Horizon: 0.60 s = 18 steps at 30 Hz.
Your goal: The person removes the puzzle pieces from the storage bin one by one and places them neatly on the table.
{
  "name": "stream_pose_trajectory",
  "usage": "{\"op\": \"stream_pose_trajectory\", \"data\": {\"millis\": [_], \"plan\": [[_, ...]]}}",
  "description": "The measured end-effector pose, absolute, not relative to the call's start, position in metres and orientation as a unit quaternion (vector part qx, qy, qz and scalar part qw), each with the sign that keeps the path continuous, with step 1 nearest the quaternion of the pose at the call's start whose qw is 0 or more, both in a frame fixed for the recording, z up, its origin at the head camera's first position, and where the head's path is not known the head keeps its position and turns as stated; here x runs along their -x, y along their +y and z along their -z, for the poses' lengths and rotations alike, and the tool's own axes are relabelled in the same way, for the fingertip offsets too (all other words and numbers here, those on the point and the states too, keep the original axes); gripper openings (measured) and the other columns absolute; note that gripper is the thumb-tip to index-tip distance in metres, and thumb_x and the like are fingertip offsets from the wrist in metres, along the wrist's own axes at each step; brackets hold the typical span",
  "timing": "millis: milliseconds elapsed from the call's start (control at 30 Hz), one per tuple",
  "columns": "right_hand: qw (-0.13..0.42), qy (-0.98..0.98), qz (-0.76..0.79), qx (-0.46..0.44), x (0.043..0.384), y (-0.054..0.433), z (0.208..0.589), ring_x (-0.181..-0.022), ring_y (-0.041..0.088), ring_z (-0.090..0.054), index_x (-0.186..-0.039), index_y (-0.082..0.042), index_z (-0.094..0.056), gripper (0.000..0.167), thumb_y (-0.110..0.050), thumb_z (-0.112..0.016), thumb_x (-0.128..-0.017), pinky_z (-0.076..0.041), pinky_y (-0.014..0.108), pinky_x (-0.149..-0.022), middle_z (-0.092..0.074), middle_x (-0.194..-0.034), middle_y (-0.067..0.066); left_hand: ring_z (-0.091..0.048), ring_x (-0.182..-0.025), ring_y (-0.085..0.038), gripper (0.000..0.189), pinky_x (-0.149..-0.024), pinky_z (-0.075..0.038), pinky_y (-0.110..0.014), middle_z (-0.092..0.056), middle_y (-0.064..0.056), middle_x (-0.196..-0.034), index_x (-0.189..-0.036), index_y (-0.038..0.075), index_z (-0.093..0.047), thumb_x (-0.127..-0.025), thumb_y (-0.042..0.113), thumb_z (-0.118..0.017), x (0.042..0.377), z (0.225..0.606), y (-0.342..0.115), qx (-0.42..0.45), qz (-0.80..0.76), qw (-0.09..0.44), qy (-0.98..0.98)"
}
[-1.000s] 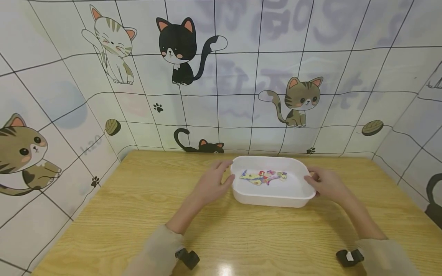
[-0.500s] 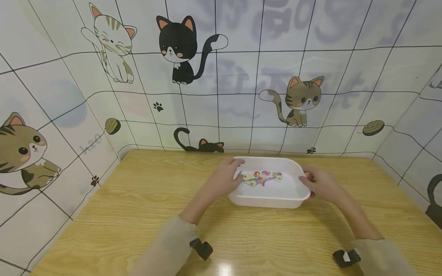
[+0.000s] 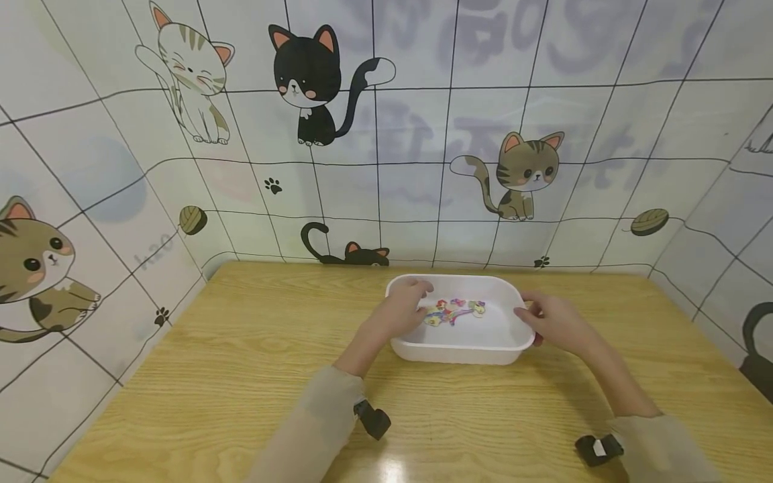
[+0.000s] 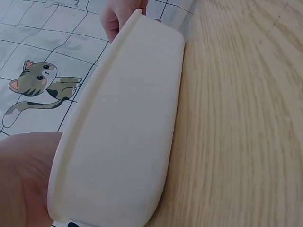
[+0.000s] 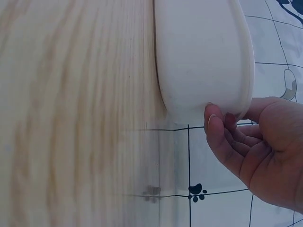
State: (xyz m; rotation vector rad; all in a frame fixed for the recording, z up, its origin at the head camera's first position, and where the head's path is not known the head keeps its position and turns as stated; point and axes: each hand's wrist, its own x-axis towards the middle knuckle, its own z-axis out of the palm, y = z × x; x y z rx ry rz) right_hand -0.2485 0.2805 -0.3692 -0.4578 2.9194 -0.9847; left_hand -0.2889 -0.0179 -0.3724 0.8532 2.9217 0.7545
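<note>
A white plastic tray with rounded corners rests on the wooden table. Small, flat, brightly coloured cutouts lie together on its floor, their left part covered by my left hand. That left hand reaches over the tray's left rim, its fingers above the inside near the cutouts. In the left wrist view the tray's outer wall hides those fingers. My right hand grips the right rim; the right wrist view shows the thumb on the rim side and curled fingers under the edge.
The wood-grain table runs back to a wall sheet printed with cats and grid lines, close behind the tray. Similar sheets close off both sides. A black device sits at each sleeve cuff.
The tray has slid a little to the left, with my right hand following it. My left hand has moved from the outside of the left rim to over the tray.
</note>
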Motion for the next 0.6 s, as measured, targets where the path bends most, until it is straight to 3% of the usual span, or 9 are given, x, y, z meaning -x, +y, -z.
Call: {"op": "stream_pose_trajectory", "data": {"millis": [367, 600], "plan": [[0.008, 0.937, 0.315, 0.15, 0.25, 0.281, 0.371, -0.057, 0.016, -0.062, -0.136, 0.018, -0.046, 0.045, -0.008, -0.059, -0.101, -0.055, 0.033, -0.051, -0.066, -0.08, 0.008, -0.059, -0.109, -0.018, 0.036, -0.1, -0.047, -0.03, -0.066, -0.008, -0.12, -0.128, 0.004, -0.065, -0.093, -0.003, -0.063, 0.304, 0.378, 0.001, -0.247, -0.235, 0.061, 0.938], [0.008, 0.937, 0.317, 0.145, 0.252, 0.281, 0.373, -0.057, 0.017, -0.062, -0.135, 0.017, -0.046, 0.045, -0.007, -0.059, -0.1, -0.056, 0.035, -0.052, -0.066, -0.08, 0.01, -0.059, -0.1, -0.019, 0.034, -0.093, -0.049, -0.03, -0.067, -0.006, -0.11, -0.12, 0.005, -0.069, -0.087, -0.007, -0.066, 0.311, 0.387, 0.007, -0.231, -0.228, 0.042, 0.945]]}}
